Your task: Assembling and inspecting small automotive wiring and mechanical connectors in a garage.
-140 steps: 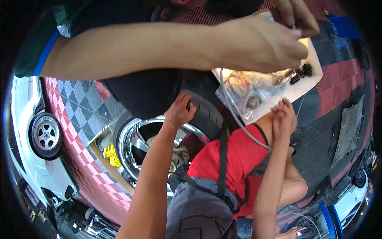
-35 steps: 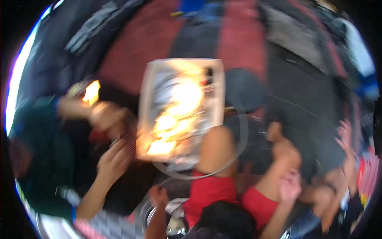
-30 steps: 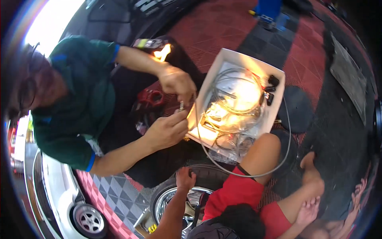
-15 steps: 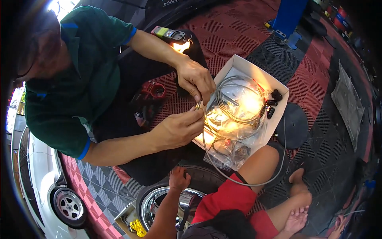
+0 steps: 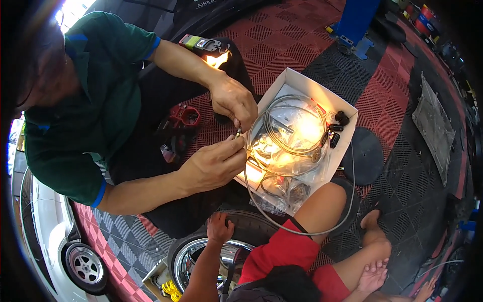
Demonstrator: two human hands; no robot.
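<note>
My left hand (image 5: 220,227) rests on the black tire (image 5: 249,220) of a chrome wheel (image 5: 193,251), fingers laid over the rubber and holding nothing. At lower right, my right hand (image 5: 372,274) lies against my bent leg (image 5: 370,241), palm partly showing and fingers loosely apart. Across from me, a co-worker in a green shirt pinches a small metal fitting (image 5: 238,133) between the left hand (image 5: 234,100) and the right hand (image 5: 216,163). A thin grey cable (image 5: 266,215) loops from near those hands over my knee. Beside them sits a white box (image 5: 347,132) with coiled cable (image 5: 282,143) and plastic bags.
A lit work lamp (image 5: 206,45) is by the co-worker's knee. A red tool (image 5: 183,116) lies on the tiled floor. Round black disc (image 5: 363,156), flat grey panel (image 5: 435,128) and blue post (image 5: 356,22) stand to the right; a white car (image 5: 50,226) is at left.
The whole view has shifted slightly, so most things appear farther left. The co-worker still handles the fitting, fingers slightly changed. My hands stay where they were on the tire and leg.
</note>
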